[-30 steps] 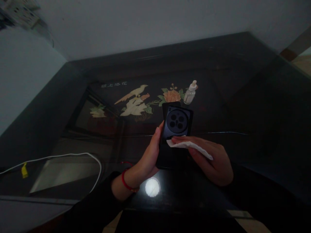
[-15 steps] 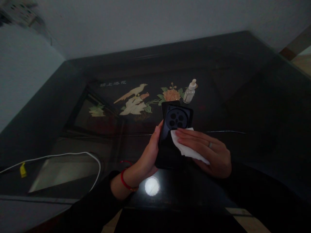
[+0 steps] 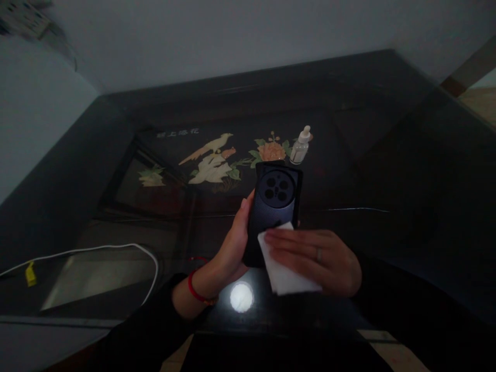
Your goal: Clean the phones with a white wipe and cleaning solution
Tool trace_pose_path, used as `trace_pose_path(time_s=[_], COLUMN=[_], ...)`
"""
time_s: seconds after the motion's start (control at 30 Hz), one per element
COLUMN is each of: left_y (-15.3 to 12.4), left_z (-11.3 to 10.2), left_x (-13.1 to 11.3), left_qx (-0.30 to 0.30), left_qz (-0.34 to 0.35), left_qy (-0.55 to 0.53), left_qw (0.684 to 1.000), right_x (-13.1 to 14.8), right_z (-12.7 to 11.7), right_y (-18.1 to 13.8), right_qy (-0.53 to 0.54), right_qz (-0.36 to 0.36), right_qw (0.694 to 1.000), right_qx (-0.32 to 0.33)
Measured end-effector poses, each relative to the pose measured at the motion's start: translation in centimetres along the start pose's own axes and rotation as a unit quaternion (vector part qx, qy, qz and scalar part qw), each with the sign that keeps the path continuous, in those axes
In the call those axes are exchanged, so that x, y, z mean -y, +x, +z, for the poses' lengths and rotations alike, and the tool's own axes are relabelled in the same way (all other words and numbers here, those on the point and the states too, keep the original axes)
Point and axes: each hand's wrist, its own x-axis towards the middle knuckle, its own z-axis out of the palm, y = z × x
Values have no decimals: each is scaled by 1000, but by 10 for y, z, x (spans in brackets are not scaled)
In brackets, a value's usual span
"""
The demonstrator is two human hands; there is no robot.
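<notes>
My left hand [image 3: 233,240] is closed around the left edge of a dark smartphone [image 3: 273,209], whose back with a round camera block faces me. Folded white tissue [image 3: 289,274] lies under the fingers of my right hand [image 3: 323,261], pressed against the lower part of the phone's back. Part of the tissue hangs below the phone's lower edge. A small dropper bottle [image 3: 299,149] with a white top stands on the table beyond the phone.
The dark glossy table [image 3: 368,155] bears a bird-and-flower picture [image 3: 213,165]. At the left lies a white cable [image 3: 93,249] with a yellow tag [image 3: 30,274]. A power strip [image 3: 25,18] is at the upper left, by the pale wall [image 3: 232,36].
My right hand has slid the tissue down the phone's back, from just under the camera block to the lower part. My left hand still holds the phone.
</notes>
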Motion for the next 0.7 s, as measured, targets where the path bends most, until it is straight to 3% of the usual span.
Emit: trace_pose_path(time_s=[0.1, 0.3, 0.47, 0.7], left_y=[1, 1, -1, 0], left_z=[-2, -4, -2, -2], left_x=[1, 0, -3, -4], left_qx=[0, 10, -8, -8], left_qz=[5, 3, 13, 23], left_qy=[6, 9, 11, 9], left_qw=[1000, 1000, 1000, 1000], right_x=[5, -8, 2, -11], right_z=[3, -6, 0, -8], right_y=[0, 1, 3, 0], right_qy=[12, -47, -8, -49], right_qz=[-49, 40, -51, 42], right_qw=[999, 998, 999, 998], right_qx=[1, -1, 13, 3])
